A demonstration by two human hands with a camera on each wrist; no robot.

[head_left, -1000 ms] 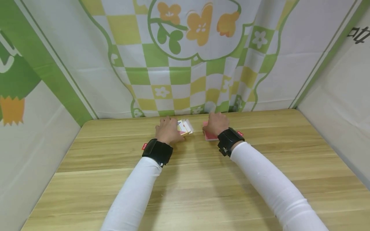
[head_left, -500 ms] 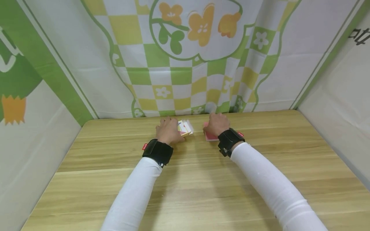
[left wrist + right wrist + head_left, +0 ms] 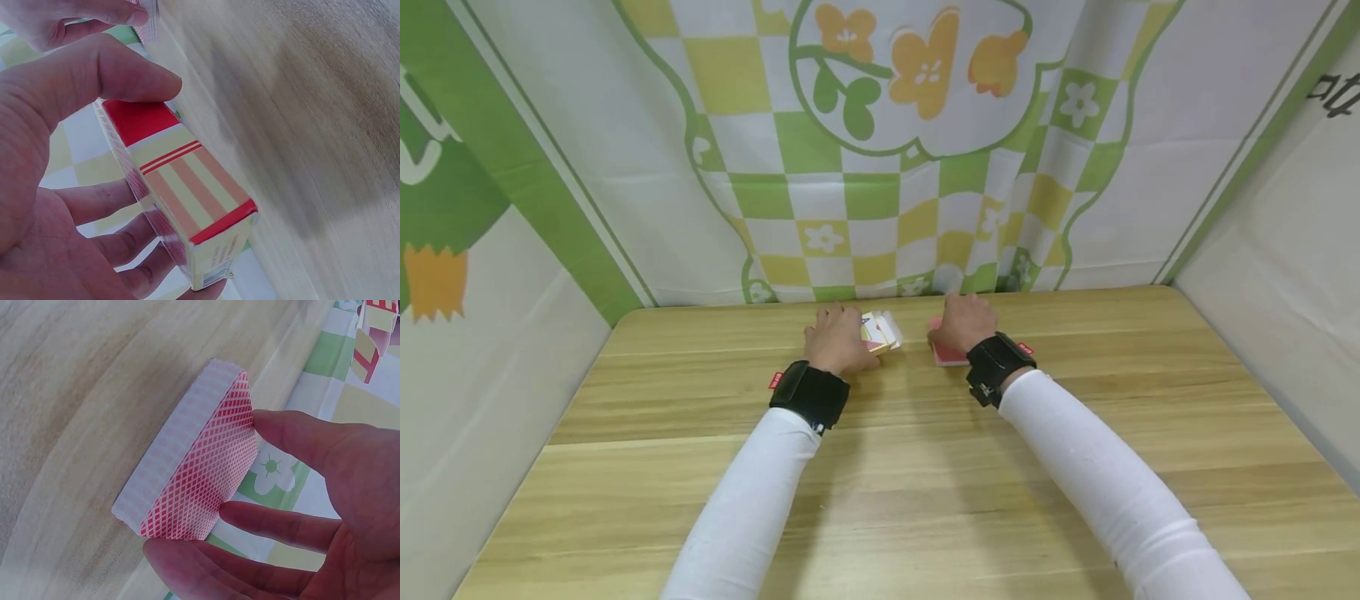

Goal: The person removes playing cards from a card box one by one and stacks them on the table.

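Near the table's back edge my left hand (image 3: 837,340) grips a playing-card box (image 3: 194,181), thumb on the near side and fingers curled round the far side. Its end flap stands open toward the right in the head view, beside a white face with a letter A. Just to the right, my right hand (image 3: 964,323) holds a deck of playing cards (image 3: 200,462) by its edges between thumb and fingers. The deck lies squared, its red diamond-patterned back facing up. In the right wrist view the box's open flap (image 3: 369,347) shows at the top corner.
A wooden table (image 3: 880,500) spreads out under both arms. Right behind the hands hangs a green and yellow checkered curtain (image 3: 872,196) with flowers. White cloth walls (image 3: 1285,275) close in the sides. Each wrist carries a black strap (image 3: 811,395).
Both hands keep their places on the box and the deck. Only a very slight shift of the head view shows.
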